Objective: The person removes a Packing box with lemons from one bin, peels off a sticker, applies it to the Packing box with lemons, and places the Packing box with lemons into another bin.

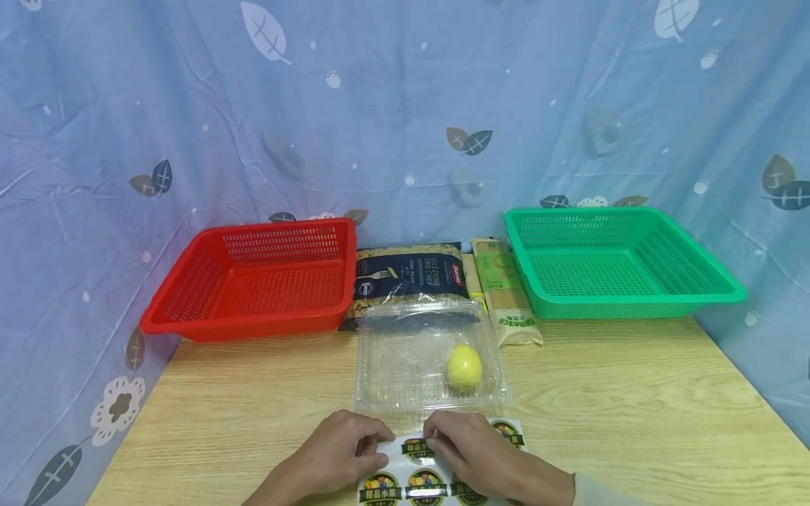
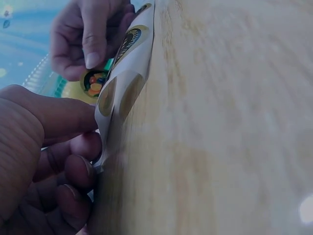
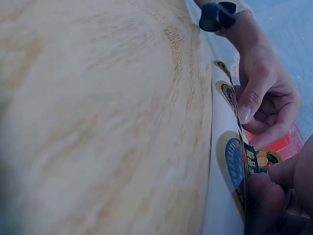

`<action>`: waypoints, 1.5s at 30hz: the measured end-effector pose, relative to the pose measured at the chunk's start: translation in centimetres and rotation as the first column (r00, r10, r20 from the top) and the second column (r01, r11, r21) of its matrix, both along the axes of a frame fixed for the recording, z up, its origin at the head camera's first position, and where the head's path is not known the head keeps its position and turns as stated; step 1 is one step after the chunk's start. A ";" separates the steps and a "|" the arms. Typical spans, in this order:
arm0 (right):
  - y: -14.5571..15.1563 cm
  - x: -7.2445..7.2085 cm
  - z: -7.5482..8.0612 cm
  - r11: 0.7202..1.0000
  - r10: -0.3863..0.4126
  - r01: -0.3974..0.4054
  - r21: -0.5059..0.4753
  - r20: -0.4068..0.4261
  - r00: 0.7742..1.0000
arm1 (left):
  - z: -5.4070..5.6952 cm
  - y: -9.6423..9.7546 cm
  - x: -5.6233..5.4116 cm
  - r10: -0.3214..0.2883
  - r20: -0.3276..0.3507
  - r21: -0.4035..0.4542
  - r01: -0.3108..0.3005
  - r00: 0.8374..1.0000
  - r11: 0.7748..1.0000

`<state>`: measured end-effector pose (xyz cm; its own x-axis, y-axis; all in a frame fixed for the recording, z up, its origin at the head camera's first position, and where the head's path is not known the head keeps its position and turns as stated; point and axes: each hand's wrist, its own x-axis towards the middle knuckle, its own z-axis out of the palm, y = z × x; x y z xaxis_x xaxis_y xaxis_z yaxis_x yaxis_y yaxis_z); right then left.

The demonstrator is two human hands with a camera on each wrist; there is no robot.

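Observation:
A white sheet of round fruit stickers (image 1: 394,460) lies at the near side of the table, partly covered by both hands. My left hand (image 1: 342,450) pinches its left edge between thumb and fingers; the sheet bends there in the left wrist view. With thumb and forefinger, my right hand (image 1: 474,450) pinches a black-and-gold sticker (image 3: 266,159) in the upper row. That sticker stands partly away from the sheet in the right wrist view. Just beyond the hands sits a clear plastic clamshell box (image 1: 368,379), with a yellow lemon (image 1: 465,367) visible inside at its right.
A red basket (image 1: 253,327) stands at the back left, a green basket (image 1: 633,306) at the back right. Between them lie a dark blue bag of penne pasta (image 1: 411,274) and a long beige-and-green packet (image 1: 506,292). A blue patterned curtain (image 1: 392,105) hangs behind.

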<state>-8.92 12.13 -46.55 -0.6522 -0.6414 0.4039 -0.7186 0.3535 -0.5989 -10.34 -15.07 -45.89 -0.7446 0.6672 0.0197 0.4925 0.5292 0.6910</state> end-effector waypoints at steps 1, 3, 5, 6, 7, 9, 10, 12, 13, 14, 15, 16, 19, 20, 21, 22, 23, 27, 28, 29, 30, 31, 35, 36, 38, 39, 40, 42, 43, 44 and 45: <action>0.0 0.0 0.0 1.000 0.001 -0.001 -0.003 0.001 1.000 | 0.0 0.0 0.0 -0.003 0.000 -0.006 0.003 1.000 1.000; 0.0 0.2 0.1 1.000 0.007 -0.007 -0.012 0.005 1.000 | 0.1 0.0 0.0 -0.007 -0.002 -0.017 0.007 1.000 1.000; 0.0 0.3 0.2 1.000 0.018 -0.018 -0.026 0.001 1.000 | 0.2 0.0 -0.1 -0.008 -0.002 -0.025 0.008 1.000 1.000; 0.0 0.3 0.3 0.999 0.024 -0.024 -0.034 -0.001 1.000 | 0.2 0.0 -0.1 -0.008 -0.001 -0.027 0.008 1.000 1.000; 0.0 0.3 0.3 0.999 0.033 -0.033 -0.042 -0.006 0.999 | 0.3 0.0 0.0 -0.008 0.001 -0.029 0.008 1.000 1.000; 0.0 0.4 0.3 0.996 0.055 -0.056 -0.065 -0.003 0.998 | 0.4 0.0 0.0 -0.007 0.006 -0.028 0.007 1.000 1.000; 0.1 0.4 0.3 0.995 0.068 -0.067 -0.080 0.002 0.998 | 0.4 0.0 0.0 -0.008 0.008 -0.026 0.008 1.000 1.000; 0.1 0.4 0.3 0.991 0.090 -0.087 -0.106 0.026 0.996 | 0.6 0.0 0.0 -0.010 0.013 -0.019 0.010 1.000 1.000; 0.2 0.4 0.3 0.988 0.101 -0.096 -0.120 0.032 0.994 | 0.6 0.0 0.0 -0.011 0.015 -0.014 0.011 1.000 1.000; 0.2 0.4 0.3 0.985 0.111 -0.105 -0.135 0.040 0.993 | 0.7 0.0 0.0 -0.012 0.020 -0.010 0.012 1.000 1.000; 0.2 0.4 0.3 0.981 0.124 -0.115 -0.155 0.051 0.991 | 0.7 0.0 0.0 -0.013 0.025 -0.006 0.013 1.000 1.000; 0.3 0.4 0.4 0.977 0.135 -0.123 -0.174 0.057 0.989 | 0.8 0.0 0.0 -0.015 0.030 -0.002 0.015 0.999 1.000; 0.3 0.4 0.8 0.964 0.158 -0.142 -0.226 0.052 0.986 | 0.9 -0.1 0.1 -0.020 0.040 0.018 0.020 0.999 1.000; 0.3 0.4 1.0 0.959 0.164 -0.147 -0.242 0.054 0.985 | 0.9 -0.1 0.1 -0.024 0.040 0.026 0.023 0.999 0.999; 0.3 0.4 1.1 0.955 0.170 -0.151 -0.255 0.052 0.984 | 1.0 -0.2 0.1 -0.030 0.038 0.036 0.028 0.999 0.999; 0.3 0.4 1.3 0.953 0.169 -0.151 -0.262 0.048 0.984 | 1.0 -0.2 0.2 -0.035 0.034 0.045 0.034 0.999 0.998; 0.3 0.4 1.5 0.951 0.167 -0.151 -0.268 0.039 0.985 | 1.1 -0.3 0.2 -0.041 0.023 0.054 0.040 0.999 0.998; 0.4 0.4 2.2 0.946 0.157 -0.141 -0.291 0.032 0.987 | 1.6 -0.5 0.2 -0.049 -0.016 0.089 0.050 0.999 0.995; 0.4 0.4 2.3 0.943 0.158 -0.139 -0.301 0.037 0.987 | 1.9 -0.6 0.2 -0.047 -0.024 0.099 0.050 0.999 0.994; 0.4 0.5 2.5 0.940 0.162 -0.140 -0.312 0.045 0.986 | 2.1 -0.7 0.2 -0.047 -0.033 0.109 0.050 0.998 0.993; 0.4 0.5 2.7 0.937 0.166 -0.138 -0.321 0.061 0.984 | 2.4 -0.8 0.2 -0.046 -0.035 0.120 0.050 0.998 0.992; 0.4 0.5 2.9 0.934 0.171 -0.137 -0.330 0.077 0.982 | 2.7 -0.8 0.2 -0.047 -0.034 0.130 0.051 0.998 0.990; 0.5 0.5 3.9 0.935 0.153 -0.093 -0.342 0.153 0.976 | 3.9 -1.0 0.0 -0.039 -0.029 0.162 0.043 0.999 0.986; 0.5 0.5 4.2 0.936 0.143 -0.076 -0.343 0.175 0.974 | 4.1 -1.0 0.0 -0.036 -0.028 0.169 0.040 0.999 0.985; 0.5 0.4 4.7 0.937 0.124 -0.045 -0.346 0.209 0.970 | 4.5 -0.9 0.0 -0.029 -0.037 0.180 0.035 0.999 0.983; 0.5 0.4 4.9 0.936 0.119 -0.035 -0.350 0.222 0.968 | 4.7 -0.9 0.0 -0.026 -0.042 0.189 0.033 0.999 0.981; 0.5 0.3 5.0 0.935 0.115 -0.029 -0.354 0.223 0.968 | 4.8 -0.8 0.0 -0.022 -0.054 0.199 0.032 0.998 0.979; 0.5 0.1 5.3 0.931 0.118 -0.038 -0.363 0.203 0.972 | 5.0 -0.5 0.0 -0.015 -0.097 0.226 0.037 0.995 0.973; 0.4 0.0 5.4 0.931 0.115 -0.039 -0.362 0.191 0.975 | 5.1 -0.4 0.0 -0.010 -0.128 0.247 0.042 0.992 0.968; 0.4 -0.2 5.5 0.931 0.113 -0.039 -0.363 0.186 0.976 | 5.2 -0.2 -0.1 -0.003 -0.158 0.270 0.047 0.987 0.962; 0.4 -0.3 5.5 0.931 0.112 -0.042 -0.363 0.174 0.978 | 5.3 0.0 -0.2 0.006 -0.185 0.294 0.050 0.983 0.955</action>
<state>-9.24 12.57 -41.01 -0.6931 -0.5295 0.4892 -0.5966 0.0405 -0.8015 -10.51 -15.08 -40.61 -0.6951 0.6265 0.3526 0.6336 0.3022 0.7122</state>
